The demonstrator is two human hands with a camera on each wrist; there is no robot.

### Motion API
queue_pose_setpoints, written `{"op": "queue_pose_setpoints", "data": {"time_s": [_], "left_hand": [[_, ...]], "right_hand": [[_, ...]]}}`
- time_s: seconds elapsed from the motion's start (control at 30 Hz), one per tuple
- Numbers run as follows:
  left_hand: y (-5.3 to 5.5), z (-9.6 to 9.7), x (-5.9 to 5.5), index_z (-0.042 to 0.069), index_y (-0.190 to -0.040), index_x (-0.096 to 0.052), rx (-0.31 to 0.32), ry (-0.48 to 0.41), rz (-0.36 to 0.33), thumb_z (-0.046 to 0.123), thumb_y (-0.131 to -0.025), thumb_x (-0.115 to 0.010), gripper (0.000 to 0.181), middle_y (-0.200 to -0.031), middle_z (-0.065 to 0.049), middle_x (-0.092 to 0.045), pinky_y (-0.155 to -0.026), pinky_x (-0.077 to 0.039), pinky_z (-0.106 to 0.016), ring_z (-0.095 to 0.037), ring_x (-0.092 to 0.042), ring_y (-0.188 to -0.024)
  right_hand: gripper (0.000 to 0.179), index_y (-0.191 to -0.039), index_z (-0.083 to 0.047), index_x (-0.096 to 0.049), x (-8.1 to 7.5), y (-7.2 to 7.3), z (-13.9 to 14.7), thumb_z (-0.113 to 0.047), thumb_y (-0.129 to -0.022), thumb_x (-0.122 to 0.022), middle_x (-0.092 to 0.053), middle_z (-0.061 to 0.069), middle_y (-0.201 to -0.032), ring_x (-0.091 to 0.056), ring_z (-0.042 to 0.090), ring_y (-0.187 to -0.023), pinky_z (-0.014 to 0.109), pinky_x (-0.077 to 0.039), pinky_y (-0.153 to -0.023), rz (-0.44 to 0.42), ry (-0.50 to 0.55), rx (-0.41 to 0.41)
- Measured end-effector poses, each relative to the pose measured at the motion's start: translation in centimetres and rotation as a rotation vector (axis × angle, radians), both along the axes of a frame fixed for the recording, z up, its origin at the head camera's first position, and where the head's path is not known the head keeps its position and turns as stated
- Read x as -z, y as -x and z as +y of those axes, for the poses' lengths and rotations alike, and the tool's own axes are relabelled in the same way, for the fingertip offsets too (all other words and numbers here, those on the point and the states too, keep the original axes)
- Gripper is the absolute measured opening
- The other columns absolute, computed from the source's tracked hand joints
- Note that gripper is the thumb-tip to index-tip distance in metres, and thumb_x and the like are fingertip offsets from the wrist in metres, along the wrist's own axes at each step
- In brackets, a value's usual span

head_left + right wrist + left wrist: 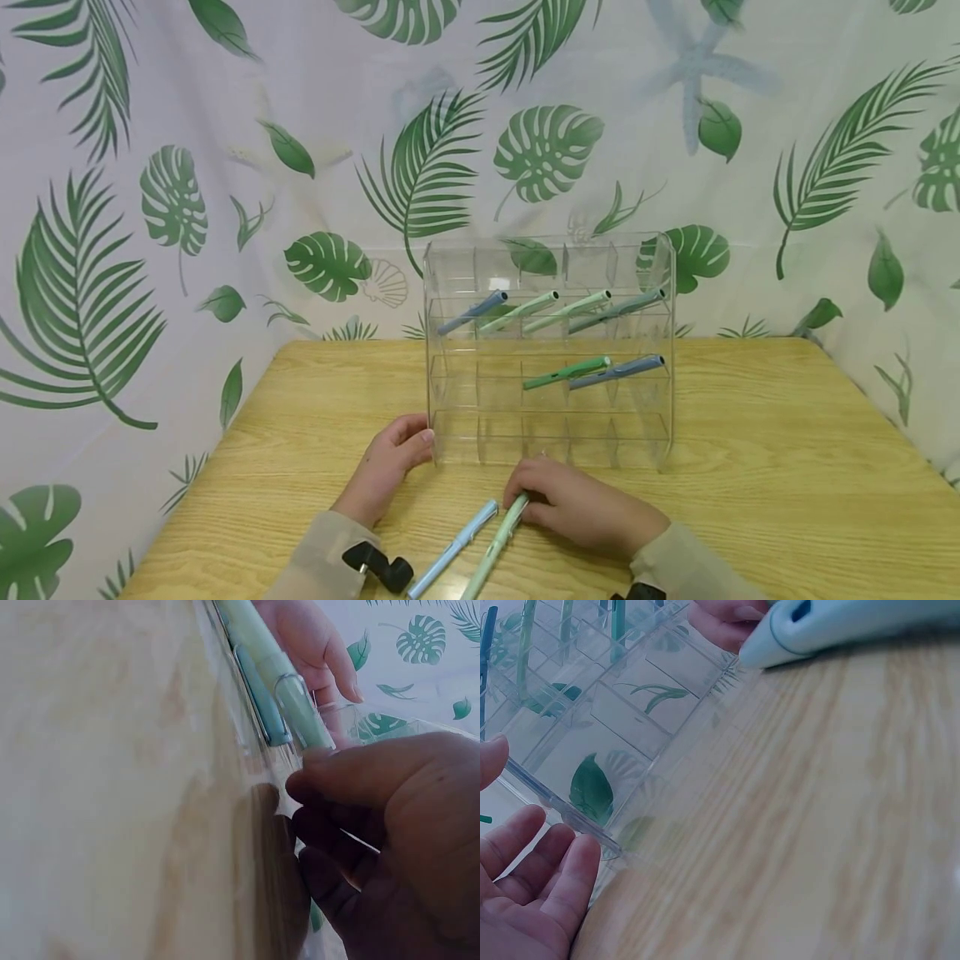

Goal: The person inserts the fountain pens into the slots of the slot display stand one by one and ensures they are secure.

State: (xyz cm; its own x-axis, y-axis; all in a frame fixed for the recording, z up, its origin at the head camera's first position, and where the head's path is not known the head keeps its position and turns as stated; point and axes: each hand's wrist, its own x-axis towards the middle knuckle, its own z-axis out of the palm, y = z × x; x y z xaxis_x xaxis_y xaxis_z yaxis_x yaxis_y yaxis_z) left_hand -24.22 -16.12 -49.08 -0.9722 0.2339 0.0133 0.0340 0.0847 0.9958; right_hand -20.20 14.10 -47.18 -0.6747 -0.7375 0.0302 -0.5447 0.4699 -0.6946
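A clear pen rack (551, 425) with many compartments stands upright on the table. My left hand (393, 458) is at its left side; in the left wrist view the fingers (577, 881) lie loosely extended against the rack's edge. In front of the rack, my right hand (573, 504) pinches the cap end of a light green pen (491, 558) between thumb and fingertips. Beside that pen a light blue pen (453, 550) lies on the table; its end also shows large in the left wrist view.
One rack row holds several slanted pens, among them a blue pen (472, 312) and a grey-green pen (618, 311). A lower row holds a green pen (566, 372) and another blue pen (618, 372). Behind the wooden table (787, 467) hangs a leaf-patterned cloth (600, 50).
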Motion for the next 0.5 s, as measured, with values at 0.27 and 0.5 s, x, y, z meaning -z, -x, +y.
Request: {"op": "queue_pose_setpoints", "data": {"time_s": [0.27,0.5], "left_hand": [[0.0,0.0,-0.1,-0.001,-0.142,-0.052,0.003,-0.013,0.0,0.032,-0.103,-0.062,0.052,-0.141,-0.019,-0.055,-0.104,-0.05,-0.044,-0.032,-0.056,-0.126],[0.1,0.0,0.0,-0.001,-0.143,-0.052,0.008,-0.017,0.005,0.032,-0.103,-0.062,0.052,-0.141,-0.019,-0.055,-0.104,-0.05,-0.042,-0.032,-0.055,-0.126]], "right_hand": [[0.014,-0.114,-0.033,-0.065,-0.4,0.0,0.6,-0.024,-0.105,-0.058,-0.061,-0.015,-0.113,-0.056,0.011,-0.105,0.034,-0.05,-0.089,-0.119,0.035,0.025],[0.01,-0.113,-0.023,-0.065,-1.1,-0.2,0.7,-0.021,-0.104,-0.061,-0.064,-0.005,-0.109,-0.06,0.016,-0.092,0.03,-0.051,-0.076,-0.243,0.132,0.028]]}}
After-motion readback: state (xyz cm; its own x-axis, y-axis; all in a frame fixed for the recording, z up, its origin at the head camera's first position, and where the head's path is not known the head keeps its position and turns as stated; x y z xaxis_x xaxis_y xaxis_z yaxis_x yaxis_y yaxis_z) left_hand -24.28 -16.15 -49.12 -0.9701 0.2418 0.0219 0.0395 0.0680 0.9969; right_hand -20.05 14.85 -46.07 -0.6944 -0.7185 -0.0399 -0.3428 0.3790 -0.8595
